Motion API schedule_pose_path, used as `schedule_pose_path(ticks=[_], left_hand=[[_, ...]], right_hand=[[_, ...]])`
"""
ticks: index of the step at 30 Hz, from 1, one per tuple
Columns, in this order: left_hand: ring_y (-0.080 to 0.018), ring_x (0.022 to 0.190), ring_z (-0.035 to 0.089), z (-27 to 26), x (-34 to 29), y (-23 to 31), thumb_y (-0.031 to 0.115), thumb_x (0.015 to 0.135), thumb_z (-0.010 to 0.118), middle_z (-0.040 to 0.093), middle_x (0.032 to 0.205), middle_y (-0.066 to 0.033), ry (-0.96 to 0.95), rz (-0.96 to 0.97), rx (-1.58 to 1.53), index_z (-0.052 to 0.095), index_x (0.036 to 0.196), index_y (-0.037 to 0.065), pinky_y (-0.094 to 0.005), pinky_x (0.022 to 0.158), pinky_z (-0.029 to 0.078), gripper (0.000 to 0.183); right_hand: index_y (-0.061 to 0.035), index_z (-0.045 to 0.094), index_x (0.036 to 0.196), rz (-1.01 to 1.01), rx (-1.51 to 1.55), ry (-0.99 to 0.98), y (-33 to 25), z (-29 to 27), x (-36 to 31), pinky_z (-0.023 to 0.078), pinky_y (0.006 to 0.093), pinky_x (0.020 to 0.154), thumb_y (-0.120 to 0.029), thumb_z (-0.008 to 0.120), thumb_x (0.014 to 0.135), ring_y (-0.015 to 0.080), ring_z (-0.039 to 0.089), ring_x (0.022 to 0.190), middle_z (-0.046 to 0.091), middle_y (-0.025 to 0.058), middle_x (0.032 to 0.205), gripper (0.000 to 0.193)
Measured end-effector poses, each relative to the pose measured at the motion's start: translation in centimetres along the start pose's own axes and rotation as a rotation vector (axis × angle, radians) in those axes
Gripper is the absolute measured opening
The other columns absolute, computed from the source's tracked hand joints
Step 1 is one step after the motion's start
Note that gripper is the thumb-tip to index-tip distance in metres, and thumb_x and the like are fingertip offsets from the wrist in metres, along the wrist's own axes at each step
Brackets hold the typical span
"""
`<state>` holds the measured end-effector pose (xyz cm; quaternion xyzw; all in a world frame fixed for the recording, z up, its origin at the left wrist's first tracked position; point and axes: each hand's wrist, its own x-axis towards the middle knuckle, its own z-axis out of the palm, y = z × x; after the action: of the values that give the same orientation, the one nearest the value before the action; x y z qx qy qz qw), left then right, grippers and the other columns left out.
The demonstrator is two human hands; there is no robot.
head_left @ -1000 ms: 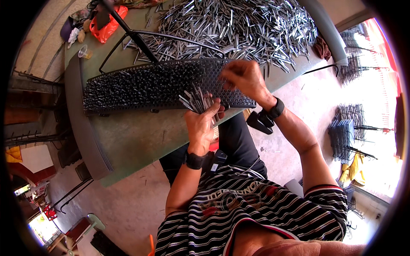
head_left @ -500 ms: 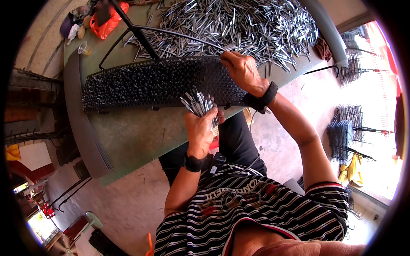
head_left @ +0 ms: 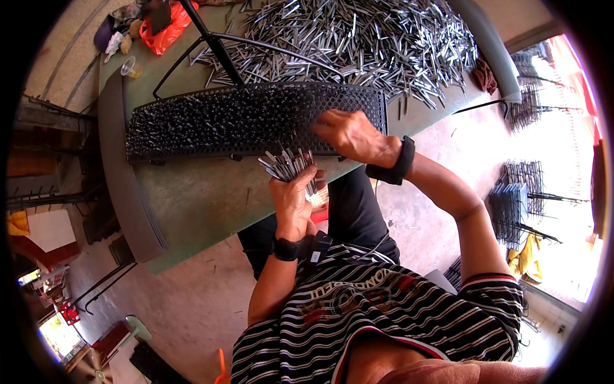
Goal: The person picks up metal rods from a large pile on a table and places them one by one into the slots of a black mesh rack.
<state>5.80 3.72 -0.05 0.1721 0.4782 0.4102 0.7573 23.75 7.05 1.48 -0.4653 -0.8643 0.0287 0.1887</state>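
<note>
A curved black perforated rack [head_left: 368, 99] lies across the green table, its left and middle holes packed with dark upright pieces. Toward the right end, the holes show bare. Below its near edge, my left hand [head_left: 294, 195] is wrapped round a bundle of thin silvery metal strips [head_left: 286, 165] that fan out past the thumb. My right hand [head_left: 354, 136] is over the rack's right part, fingers drawn together and pointing left; their tips are blurred, and what they hold cannot be made out.
A big heap of loose metal strips [head_left: 358, 38] covers the table's far side. A black metal frame [head_left: 220, 54] rises behind the rack. A red plastic bag [head_left: 167, 32] and a clear cup [head_left: 132, 67] are at the far left. Wire racks [head_left: 511, 198] stand at the right.
My right hand has moved from the rack's far edge nearer and to the left, over its holes. My left hand with the strips has shifted slightly left.
</note>
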Motion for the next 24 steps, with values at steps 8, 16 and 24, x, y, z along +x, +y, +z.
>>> schedule_pose_path(ticks=[8,16,24], left_hand=[[-0.0215,0.06,0.062,-0.5,-0.1,0.3,-0.009,0.074,0.063,0.062,0.08,-0.0116,0.006,0.001,-0.028,0.06,0.089,-0.004,-0.0328,0.055,0.052,0.016],[-0.0213,0.062,0.062,-0.9,0.3,0.2,-0.009,0.074,0.062,0.062,0.079,-0.0107,0.003,0.03,-0.039,0.059,0.089,-0.003,-0.0333,0.057,0.054,0.017],[-0.0221,0.06,0.062,0.3,0.6,0.5,-0.007,0.073,0.065,0.062,0.078,-0.009,0.013,-0.003,-0.017,0.06,0.09,0.0,-0.0342,0.052,0.053,0.019]], right_hand=[[0.0028,0.051,0.081,-0.15,-0.151,-0.109,-0.1,1.0,1.2,0.048,0.0317,0.055,-0.01,0.054,0.068,0.0241,0.054,0.074,0.048,0.0108,0.08,0.019],[-0.0002,0.049,0.072,-0.332,-0.107,-0.042,0.2,1.1,1.3,0.048,0.0302,0.051,-0.013,0.055,0.069,0.0222,0.052,0.071,0.046,0.0092,0.074,0.014],[0.0039,0.057,0.089,0.214,0.498,0.235,-1.7,-1.1,0.7,0.052,0.0255,0.056,0.006,0.053,0.078,0.0191,0.064,0.069,0.061,0.013,0.084,0.011]])
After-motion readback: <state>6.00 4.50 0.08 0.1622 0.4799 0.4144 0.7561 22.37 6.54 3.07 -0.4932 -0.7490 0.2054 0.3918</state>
